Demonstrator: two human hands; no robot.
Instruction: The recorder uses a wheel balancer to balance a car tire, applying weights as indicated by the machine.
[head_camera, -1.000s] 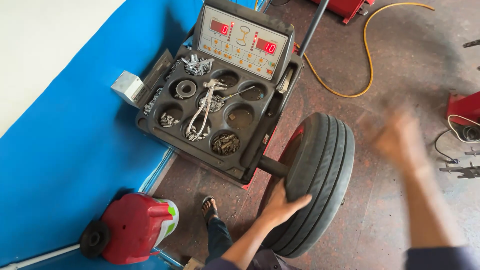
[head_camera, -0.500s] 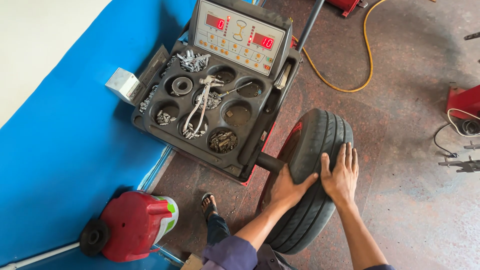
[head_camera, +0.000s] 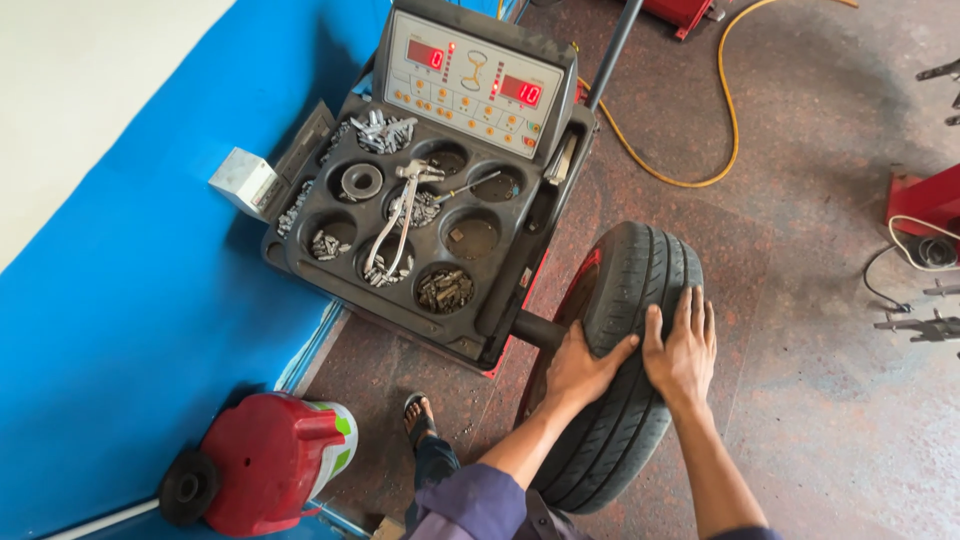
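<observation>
At the far left a red canister (head_camera: 265, 460) sits on the floor against a blue wall (head_camera: 120, 320). Next comes a wheel balancing machine (head_camera: 440, 190), its black tray (head_camera: 300, 260) holding round wells of small metal weights, with pliers (head_camera: 392, 220) lying across 2 of them and a control panel (head_camera: 470, 85) behind. A sandalled foot (head_camera: 418, 415) shows below. The tyre (head_camera: 625, 360) stands upright on the machine's shaft, just right of the tray. The left hand (head_camera: 582, 365) lies flat on the tread, fingers spread, seemingly pressing rather than gripping. The right hand (head_camera: 682, 350) rests open beside it, palm down. A yellow hose (head_camera: 700, 150) curls on the floor (head_camera: 830, 400) beyond.
</observation>
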